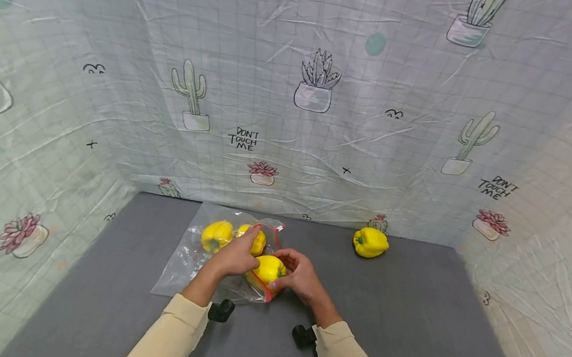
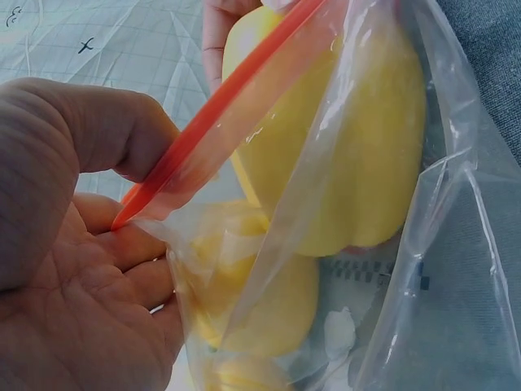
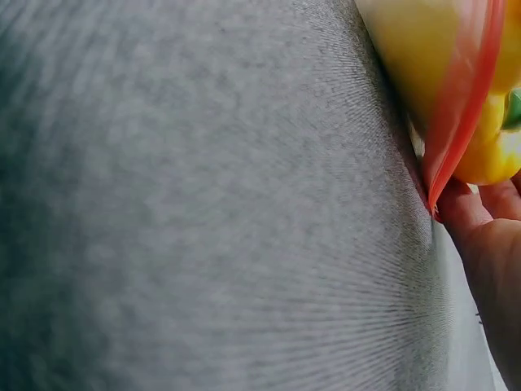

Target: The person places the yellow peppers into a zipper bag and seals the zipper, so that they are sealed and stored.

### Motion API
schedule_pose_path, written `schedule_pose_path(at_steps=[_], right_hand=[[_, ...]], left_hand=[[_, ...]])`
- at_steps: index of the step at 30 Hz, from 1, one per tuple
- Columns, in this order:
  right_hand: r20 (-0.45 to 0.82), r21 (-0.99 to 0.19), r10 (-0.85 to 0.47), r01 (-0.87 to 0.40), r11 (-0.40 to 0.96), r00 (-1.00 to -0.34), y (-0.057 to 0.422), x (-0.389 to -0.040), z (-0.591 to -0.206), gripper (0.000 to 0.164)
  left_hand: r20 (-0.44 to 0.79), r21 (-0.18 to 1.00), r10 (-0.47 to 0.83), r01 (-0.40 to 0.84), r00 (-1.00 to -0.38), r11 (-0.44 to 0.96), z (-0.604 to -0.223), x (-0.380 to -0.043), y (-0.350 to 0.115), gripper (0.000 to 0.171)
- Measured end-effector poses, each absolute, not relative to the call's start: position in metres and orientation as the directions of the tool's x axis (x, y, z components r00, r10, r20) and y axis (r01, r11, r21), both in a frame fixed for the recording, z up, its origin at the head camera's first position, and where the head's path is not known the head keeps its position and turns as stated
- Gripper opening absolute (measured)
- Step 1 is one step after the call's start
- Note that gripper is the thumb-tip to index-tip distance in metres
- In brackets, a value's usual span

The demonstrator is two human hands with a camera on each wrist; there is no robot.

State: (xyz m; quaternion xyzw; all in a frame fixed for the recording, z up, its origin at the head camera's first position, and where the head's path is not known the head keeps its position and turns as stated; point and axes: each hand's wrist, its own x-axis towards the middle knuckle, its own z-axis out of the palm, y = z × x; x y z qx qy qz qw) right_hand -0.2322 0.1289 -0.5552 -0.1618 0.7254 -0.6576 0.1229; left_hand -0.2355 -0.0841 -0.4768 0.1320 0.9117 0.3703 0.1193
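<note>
The yellow pepper [image 1: 269,266] is being grasped near its stem end by the right hand [image 1: 302,276], partly within the mouth of the clear bag [image 1: 172,277]; its red rim [image 2: 221,107] is being pinched by the left hand [image 1: 237,257], apparently so that the mouth is being held apart; two more peppers [image 1: 217,235] are being enclosed by the bag, towards the worktop's [image 1: 406,328] far left corner; a loose pepper [image 1: 370,243] is being supported near the far edge, towards the right corner.
</note>
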Motion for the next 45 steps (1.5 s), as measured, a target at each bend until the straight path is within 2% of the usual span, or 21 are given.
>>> schedule_pose_path(at_steps=[5,22,26,33,45], right_hand=[[0.041,-0.992,-0.423,-0.085,0.088,-0.905,0.128,-0.232,-0.554,0.062],[0.053,-0.988,-0.499,-0.120,0.102,-0.865,0.122,-0.233,-0.558,0.067],[0.042,-0.982,-0.486,-0.125,0.139,-0.873,0.120,-0.232,-0.557,0.060],[0.019,-0.983,-0.463,-0.102,0.155,-0.886,0.120,-0.231,-0.559,0.050],[0.038,-0.988,-0.471,-0.103,0.112,-0.881,0.120,-0.229,-0.559,0.046]], left_hand=[[-0.110,0.706,0.327,0.157,-0.939,0.690,-0.476,-0.235,-0.083,0.094],[-0.096,0.709,0.332,0.169,-0.938,0.684,-0.477,-0.235,-0.084,0.089],[-0.092,0.719,0.337,0.172,-0.937,0.673,-0.478,-0.237,-0.085,0.088],[-0.133,0.816,0.357,0.102,-0.925,0.569,-0.478,-0.240,-0.094,0.083],[-0.184,0.916,0.423,0.001,-0.887,0.400,-0.479,-0.242,-0.107,0.082]])
